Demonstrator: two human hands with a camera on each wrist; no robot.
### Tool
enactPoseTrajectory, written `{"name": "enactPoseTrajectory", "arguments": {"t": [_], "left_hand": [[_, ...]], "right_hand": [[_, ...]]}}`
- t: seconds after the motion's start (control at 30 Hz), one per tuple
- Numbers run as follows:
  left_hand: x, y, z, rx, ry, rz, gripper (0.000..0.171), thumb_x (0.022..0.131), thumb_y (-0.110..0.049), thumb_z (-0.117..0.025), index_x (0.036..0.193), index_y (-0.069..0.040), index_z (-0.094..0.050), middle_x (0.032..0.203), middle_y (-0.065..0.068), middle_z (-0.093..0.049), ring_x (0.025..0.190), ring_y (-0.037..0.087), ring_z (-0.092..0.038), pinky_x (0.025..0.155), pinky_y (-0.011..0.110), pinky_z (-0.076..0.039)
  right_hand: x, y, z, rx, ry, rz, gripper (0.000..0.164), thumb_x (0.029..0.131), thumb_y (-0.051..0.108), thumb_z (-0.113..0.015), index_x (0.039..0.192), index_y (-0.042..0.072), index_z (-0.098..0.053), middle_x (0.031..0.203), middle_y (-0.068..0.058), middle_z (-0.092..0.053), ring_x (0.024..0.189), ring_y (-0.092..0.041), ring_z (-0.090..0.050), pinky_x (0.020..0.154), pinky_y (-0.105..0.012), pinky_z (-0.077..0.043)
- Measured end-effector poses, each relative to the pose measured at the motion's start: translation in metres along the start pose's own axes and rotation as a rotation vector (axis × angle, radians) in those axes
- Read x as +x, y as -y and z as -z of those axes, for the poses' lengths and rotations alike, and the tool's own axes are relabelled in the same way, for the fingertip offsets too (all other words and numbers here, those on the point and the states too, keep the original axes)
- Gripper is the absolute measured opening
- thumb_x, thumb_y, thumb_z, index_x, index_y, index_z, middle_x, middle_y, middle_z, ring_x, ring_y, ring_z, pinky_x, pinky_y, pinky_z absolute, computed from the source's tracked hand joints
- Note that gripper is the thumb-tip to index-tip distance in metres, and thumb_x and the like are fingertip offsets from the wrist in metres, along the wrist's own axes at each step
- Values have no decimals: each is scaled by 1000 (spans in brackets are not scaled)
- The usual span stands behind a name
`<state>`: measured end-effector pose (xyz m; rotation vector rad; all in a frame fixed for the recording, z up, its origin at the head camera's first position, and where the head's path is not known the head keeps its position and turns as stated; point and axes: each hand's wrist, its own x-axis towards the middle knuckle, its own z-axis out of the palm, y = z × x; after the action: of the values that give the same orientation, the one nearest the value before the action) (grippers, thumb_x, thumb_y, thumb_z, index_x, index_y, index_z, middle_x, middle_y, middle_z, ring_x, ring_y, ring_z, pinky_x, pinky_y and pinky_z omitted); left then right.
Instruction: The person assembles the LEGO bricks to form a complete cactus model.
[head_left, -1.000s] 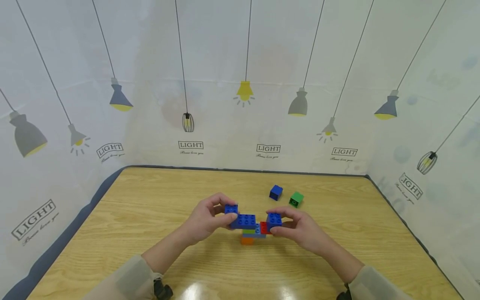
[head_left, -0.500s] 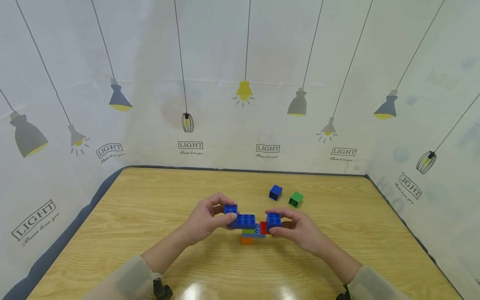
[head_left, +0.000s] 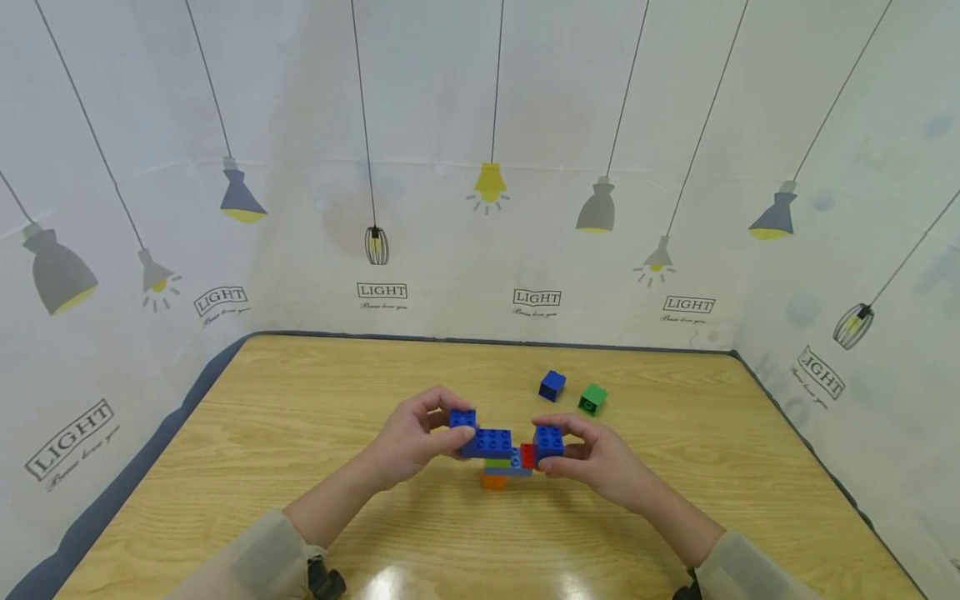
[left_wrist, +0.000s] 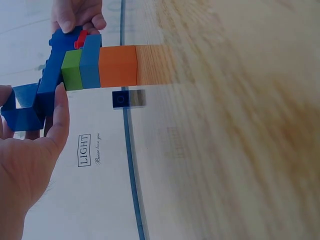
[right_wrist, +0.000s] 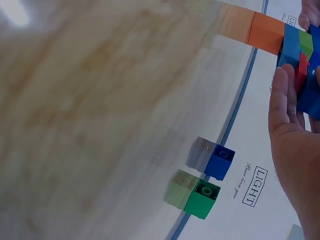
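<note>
A stack of toy building bricks stands on the wooden table, with an orange brick (head_left: 494, 482) at its foot. Above that lie a light blue brick (left_wrist: 90, 61), a light green brick (left_wrist: 72, 70) and a small red brick (head_left: 528, 455). A long blue brick (head_left: 492, 442) tops the left side and carries a square blue brick (head_left: 462, 418) on its outer end. My left hand (head_left: 415, 439) holds this end between thumb and fingers. My right hand (head_left: 602, 458) pinches another square blue brick (head_left: 549, 442) at the red brick; its underside is hidden in the head view.
Behind the stack, a loose blue brick (head_left: 552, 385) and a loose green brick (head_left: 592, 399) lie on the wooden table (head_left: 315, 375). A pale curtain (head_left: 450, 275) printed with lamps rises along the table's back and sides.
My right thumb has slipped slightly lower on the square blue brick. The left hand, the stack and the loose bricks hold their places.
</note>
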<state>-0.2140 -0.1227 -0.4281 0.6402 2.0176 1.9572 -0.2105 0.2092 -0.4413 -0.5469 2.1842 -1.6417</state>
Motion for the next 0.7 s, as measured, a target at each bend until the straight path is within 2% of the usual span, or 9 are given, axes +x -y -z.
{"name": "enactPoseTrajectory", "arguments": {"t": [0.2, 0.27, 0.4, 0.57, 0.7], "left_hand": [[1, 0, 0, 3, -1, -2, 30, 106, -14, -74, 131, -1, -63, 127, 13, -62, 111, 29, -69, 87, 46, -70], [1, 1, 0, 5, 1, -8, 30, 106, -14, -74, 131, 0, -63, 126, 13, -62, 110, 28, -69, 89, 51, -69], [1, 1, 0, 6, 4, -15, 30, 106, -13, -74, 130, 1, -63, 125, 13, -62, 109, 28, -69, 90, 53, -69], [0, 1, 0, 7, 2, -18, 30, 106, -13, -74, 130, 1, -63, 125, 15, -61, 109, 28, -69, 88, 50, -70], [0, 0, 0, 3, 4, -19, 30, 107, -13, -73, 131, 2, -62, 125, 15, -61, 109, 28, -69, 88, 51, -69]], "right_hand": [[-1, 0, 3, 12, 17, 5, 65, 102, 16, -80, 159, 5, -52, 146, -27, -64, 117, -28, -77, 95, -31, -66], [-2, 0, 5, 8, 21, 9, 65, 102, 15, -79, 159, 4, -51, 145, -26, -65, 115, -26, -77, 95, -30, -66], [-6, 0, 9, -11, 17, 13, 63, 102, 16, -80, 158, 4, -53, 147, -27, -63, 114, -25, -76, 95, -30, -66], [-9, -2, 16, -33, -8, -9, 63, 101, 17, -82, 157, 6, -55, 154, -25, -57, 118, -27, -74, 96, -30, -66], [-14, -5, 24, -76, -23, -17, 59, 101, 19, -81, 154, 5, -58, 150, -26, -59, 117, -28, -74, 95, -29, -66]]}}
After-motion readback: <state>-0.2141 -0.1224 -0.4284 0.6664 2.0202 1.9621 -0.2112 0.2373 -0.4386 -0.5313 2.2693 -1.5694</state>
